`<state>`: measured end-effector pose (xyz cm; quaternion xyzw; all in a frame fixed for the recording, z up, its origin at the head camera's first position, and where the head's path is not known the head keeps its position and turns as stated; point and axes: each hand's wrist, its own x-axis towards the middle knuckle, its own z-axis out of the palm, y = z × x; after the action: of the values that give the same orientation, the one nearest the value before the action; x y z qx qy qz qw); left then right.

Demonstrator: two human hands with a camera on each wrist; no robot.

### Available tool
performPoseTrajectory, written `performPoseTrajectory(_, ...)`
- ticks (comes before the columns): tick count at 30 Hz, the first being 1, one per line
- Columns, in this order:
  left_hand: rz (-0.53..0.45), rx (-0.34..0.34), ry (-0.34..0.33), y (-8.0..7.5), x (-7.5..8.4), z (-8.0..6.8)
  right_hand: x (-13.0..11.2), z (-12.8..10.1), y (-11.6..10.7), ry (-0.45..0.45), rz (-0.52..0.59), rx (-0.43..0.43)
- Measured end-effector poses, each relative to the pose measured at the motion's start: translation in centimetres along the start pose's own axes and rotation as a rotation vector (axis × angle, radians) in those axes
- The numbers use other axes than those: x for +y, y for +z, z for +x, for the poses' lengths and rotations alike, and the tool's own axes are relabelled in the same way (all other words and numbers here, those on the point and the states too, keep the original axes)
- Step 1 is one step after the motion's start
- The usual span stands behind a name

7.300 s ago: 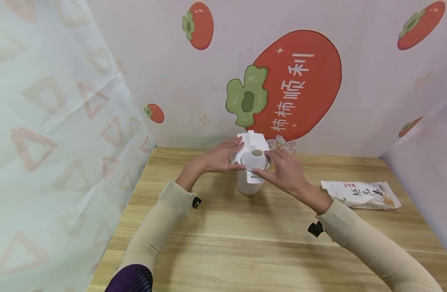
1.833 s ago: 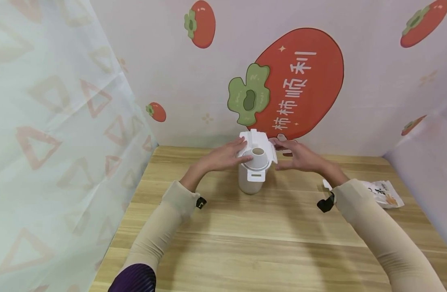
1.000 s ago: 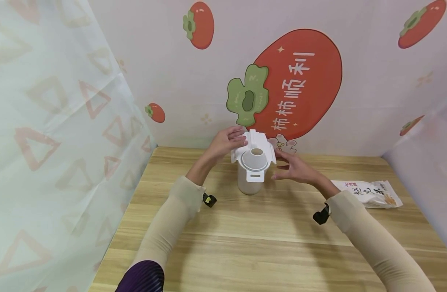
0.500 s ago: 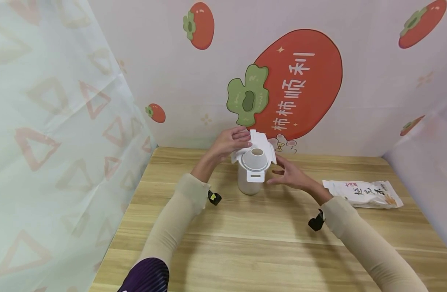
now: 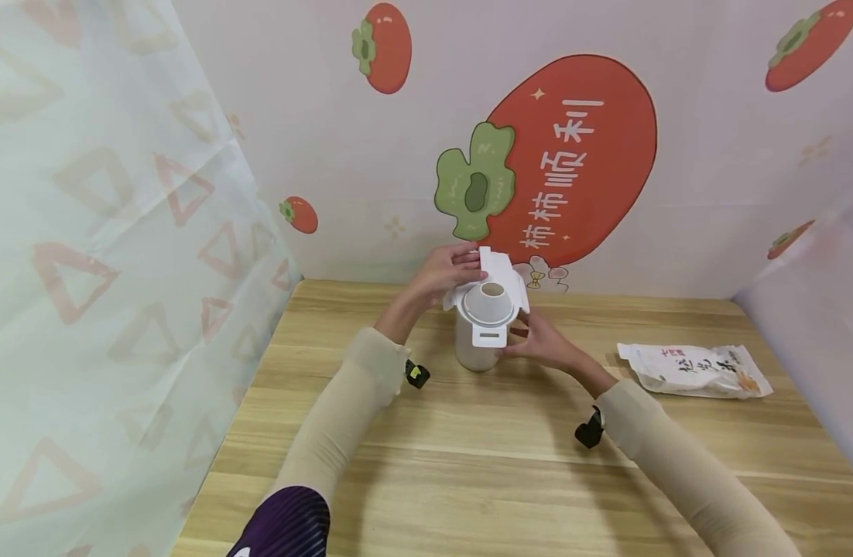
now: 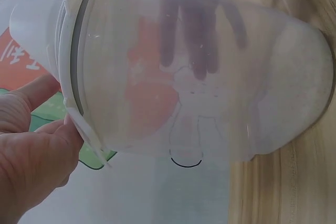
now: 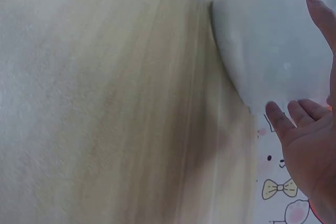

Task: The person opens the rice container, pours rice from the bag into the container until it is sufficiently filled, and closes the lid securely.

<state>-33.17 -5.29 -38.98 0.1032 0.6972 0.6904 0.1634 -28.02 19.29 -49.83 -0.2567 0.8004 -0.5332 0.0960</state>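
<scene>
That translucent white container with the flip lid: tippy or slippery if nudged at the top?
Probably light: the container looks see-through and empty in the left wrist view. Likely somewhat tippy, since it stands tall on the table with a wide open lid up top. The smooth plastic wall may be slick; the right hand steadies it.

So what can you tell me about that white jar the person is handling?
The jar stands upright on the wooden table, near the back wall. Its body looks like frosted, translucent plastic; fingers show through it in the left wrist view. On top sits a white lid with a round funnel-like opening, a front tab and a flap raised at the back. The left hand holds the flap; the right hand touches the jar's side.
</scene>
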Motion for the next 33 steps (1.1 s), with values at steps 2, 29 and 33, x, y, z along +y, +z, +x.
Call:
performPoseTrajectory(2, 0.017, -0.001, 0.002, 0.1, 0.0, 0.1, 0.0, 0.0, 0.3, 0.002, 0.024, 0.010)
performPoseTrajectory(29, 0.221, 0.079, 0.024, 1.0, 0.0, 0.5, 0.1, 0.8, 3.0, 0.008, 0.056, 0.147)
performPoseTrajectory(33, 0.208, 0.091, 0.011, 1.0, -0.1, 0.4, 0.2, 0.8, 3.1, 0.024, 0.050, 0.159)
